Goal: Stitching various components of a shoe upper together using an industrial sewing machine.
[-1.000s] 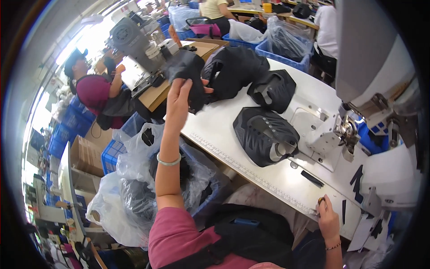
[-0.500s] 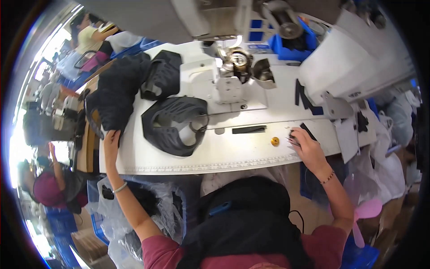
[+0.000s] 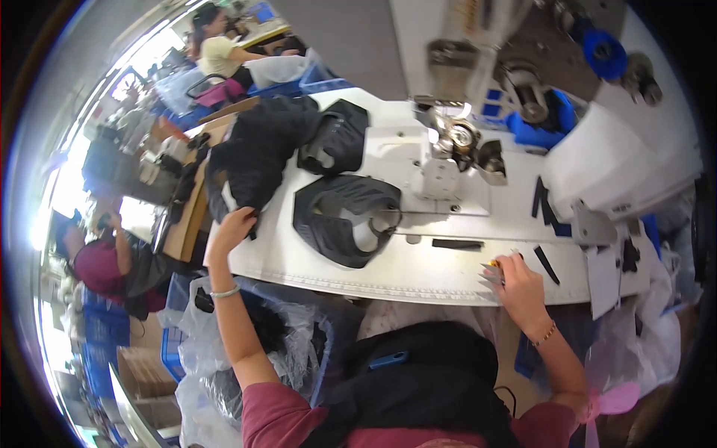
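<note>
Reaching forward, with both bare forearms rising from the lower edge of view. Stretching the left hand (image 3: 236, 226) over the front left corner of the white bench (image 3: 407, 280), with fingers curled down against the near end of a long, bunched black fabric pile (image 3: 261, 145) lying along the left edge. Impossible to tell there whether gripping or only touching, with fingertips lost against the black. Holding the right hand (image 3: 517, 278) just inside the front edge, right of centre, closed around small silver-bladed snips (image 3: 490, 277) pointing left. Hidden in that grasp: most of the handles. Hard to make out beside the fingertips: a small yellow bit (image 3: 494, 263), either held or lying loose. Cut off at the top of view: a grey sewing machine (image 3: 343, 45). Bare between both hands: a strip along the ruler-marked front edge, before a black, ridged, angular piece (image 3: 328, 224) and a thin black strip (image 3: 457, 244). Tighter toward the left edge, beside the pile.
</note>
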The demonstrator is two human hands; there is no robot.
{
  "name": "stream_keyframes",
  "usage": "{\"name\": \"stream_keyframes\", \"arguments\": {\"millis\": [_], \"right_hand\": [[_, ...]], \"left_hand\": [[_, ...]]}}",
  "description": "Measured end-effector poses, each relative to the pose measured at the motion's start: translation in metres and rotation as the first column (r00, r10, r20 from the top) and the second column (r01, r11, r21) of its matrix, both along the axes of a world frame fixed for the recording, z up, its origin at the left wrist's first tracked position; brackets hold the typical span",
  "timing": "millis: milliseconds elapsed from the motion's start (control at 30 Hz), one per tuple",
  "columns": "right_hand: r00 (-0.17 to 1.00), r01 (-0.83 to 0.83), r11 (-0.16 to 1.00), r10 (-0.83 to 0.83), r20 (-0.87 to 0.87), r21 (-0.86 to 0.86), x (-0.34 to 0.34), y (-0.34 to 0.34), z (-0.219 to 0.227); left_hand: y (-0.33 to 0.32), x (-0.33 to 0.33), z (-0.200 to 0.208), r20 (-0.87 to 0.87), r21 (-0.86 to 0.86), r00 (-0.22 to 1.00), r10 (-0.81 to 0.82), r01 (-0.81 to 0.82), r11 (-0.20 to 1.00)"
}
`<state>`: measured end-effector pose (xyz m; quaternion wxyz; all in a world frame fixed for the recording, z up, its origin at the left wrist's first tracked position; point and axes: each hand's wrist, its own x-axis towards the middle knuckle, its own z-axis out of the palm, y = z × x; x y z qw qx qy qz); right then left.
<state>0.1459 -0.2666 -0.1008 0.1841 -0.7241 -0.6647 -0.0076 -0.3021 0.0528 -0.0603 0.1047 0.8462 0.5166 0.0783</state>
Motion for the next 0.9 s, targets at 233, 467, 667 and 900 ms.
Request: {"name": "stream_keyframes", "arguments": {"millis": [233, 467, 667, 900], "right_hand": [[0.983, 0.017, 0.996, 0.000, -0.185, 0.089, -0.005, 0.001, 0.008], [0.967, -0.011, 0.992, 0.043, -0.252, 0.127, -0.005, 0.001, -0.003], [0.959, 0.031, 0.994, 0.001, -0.282, 0.109, -0.010, 0.001, -0.009], [0.938, 0.035, 0.991, 0.013, -0.347, 0.133, -0.012, -0.008, -0.002]], "left_hand": [[0.008, -0.005, -0.044, 0.071, 0.502, 0.997, 0.033, -0.065, 0.862], [0.008, 0.002, -0.048, 0.067, 0.576, 0.990, 0.121, -0.137, 0.806], [-0.027, 0.048, -0.018, 0.442, 0.299, 0.840, 0.315, -0.468, 0.832], [0.000, 0.018, -0.048, 0.277, 0.421, 0.961, -0.006, -0.116, 0.900]]}}
